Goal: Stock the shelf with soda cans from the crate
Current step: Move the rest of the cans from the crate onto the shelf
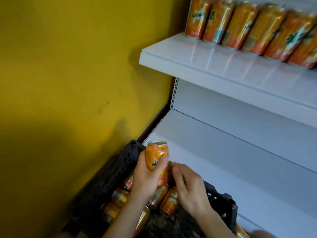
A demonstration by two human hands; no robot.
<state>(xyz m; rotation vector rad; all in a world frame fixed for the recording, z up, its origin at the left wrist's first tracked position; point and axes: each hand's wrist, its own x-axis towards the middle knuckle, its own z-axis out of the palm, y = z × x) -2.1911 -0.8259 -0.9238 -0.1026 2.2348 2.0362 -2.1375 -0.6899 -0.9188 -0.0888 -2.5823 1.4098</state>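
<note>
1. Left hand [145, 176] grips an orange soda can [157, 156], upright with a slight tilt, silver top up. Thumb on the can's left side, fingers wrapped round the right side over the green logo.
2. That can is held above the far end of the black crate [109, 177], just near of the lower shelf's left front corner.
3. Right hand [188, 188] sits just right of the held can, fingers curled down into the crate. Fingertips are hidden behind the can and the hand itself, so cannot tell if it pinches anything or just touches.
4. Crate is a perforated black plastic one, on the floor against the yellow wall [68, 66] on its left, lower shelf on its right.
5. Crate cans [169, 201]: several more orange ones lying on their sides in a loose pile under both hands. Count unclear, partly covered by forearms.
6. Upper shelf [205, 66], white, far right: a row of orange cans [240, 26] stands upright along it, side by side and touching, set back from the front edge. Blurred, labels barely legible.
7. Lower shelf [223, 160], white, runs from the crate off to the right.
8. One more orange can [241, 231] shows at the bottom edge, right of the crate, mostly cut off.
9. Dark hair [171, 225] at bottom centre, between the forearms.
</note>
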